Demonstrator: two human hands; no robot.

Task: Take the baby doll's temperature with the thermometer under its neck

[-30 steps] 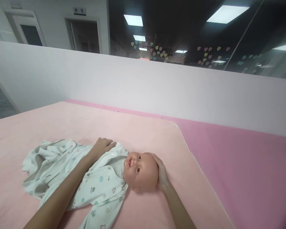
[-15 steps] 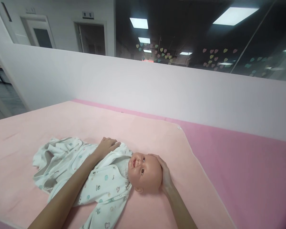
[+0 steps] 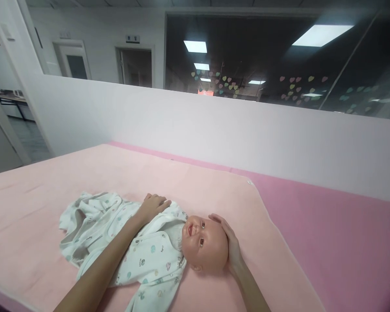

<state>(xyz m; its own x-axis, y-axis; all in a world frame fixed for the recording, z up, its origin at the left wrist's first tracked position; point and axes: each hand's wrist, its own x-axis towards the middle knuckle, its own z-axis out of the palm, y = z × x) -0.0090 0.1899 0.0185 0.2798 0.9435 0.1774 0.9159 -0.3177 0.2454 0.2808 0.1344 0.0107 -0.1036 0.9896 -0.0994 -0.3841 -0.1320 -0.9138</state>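
Note:
A baby doll lies on its back, its bald head to the right and its face turned up and toward me. It wears a white outfit printed with small coloured figures, the lower part loose and crumpled at the left. My left hand rests over the outfit near the doll's far shoulder, palm down with the fingers extended. My left forearm crosses the doll's body. Around the crown of the head my right hand lies cupped, fingers stretched along the far side; its thumb is hidden.
A pale pink sheet lies under the doll, over a darker pink surface. A white low wall runs along the back. Beyond it are doorways and a dark window with heart stickers.
The whole view has shifted, so everything appears slightly lower and farther right. Both hands keep their places on the doll, and the doll lies as before.

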